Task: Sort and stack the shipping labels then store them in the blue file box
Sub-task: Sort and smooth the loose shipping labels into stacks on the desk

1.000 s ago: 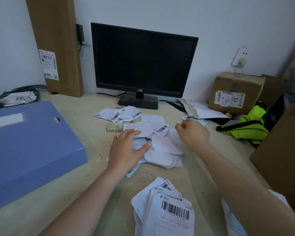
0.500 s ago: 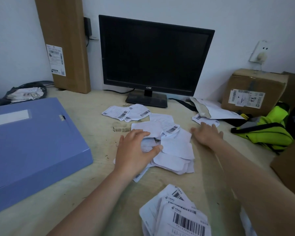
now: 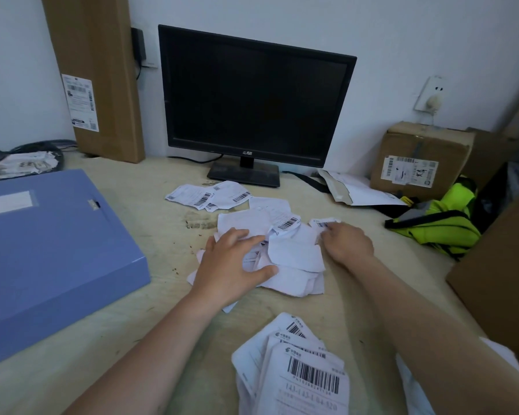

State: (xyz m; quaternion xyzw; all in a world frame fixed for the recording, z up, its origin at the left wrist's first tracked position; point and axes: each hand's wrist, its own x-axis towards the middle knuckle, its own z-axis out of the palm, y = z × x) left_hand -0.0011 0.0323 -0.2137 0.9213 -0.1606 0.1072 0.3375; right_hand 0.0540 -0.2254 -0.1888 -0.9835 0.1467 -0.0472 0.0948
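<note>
The left hand (image 3: 237, 262) is laid flat, fingers spread and straight, on the loose pile of shipping labels (image 3: 294, 256), which is pressed against the table (image 3: 132, 339) beneath the palm. The right hand (image 3: 346, 244) is set just to the right of that pile, its fingers bent down onto a small barcode label (image 3: 324, 222) at their tips. Whether that label is pinched or merely touched cannot be told from behind the knuckles. A fanned stack of labels (image 3: 300, 366) is seen nearer the body than both hands, face up between the forearms. Two stray labels (image 3: 207, 196) lie beyond the left hand's fingertips, before the monitor (image 3: 252, 100). The blue file box (image 3: 51, 250) lies shut, apart to the left of the left hand. Gathering is judged to be the step in hand, with sorting far from done and the box not yet opened. Several slips are to be feared. The sheets are thin, curled and overlapped at odd angles, so some may be creased if the pile is swept together under a flat palm, or slid out at the wrist side unnoticed. If the small label is only dragged by fingertips, it may be left behind. The fanned stack could be scattered by a passing forearm.
</note>
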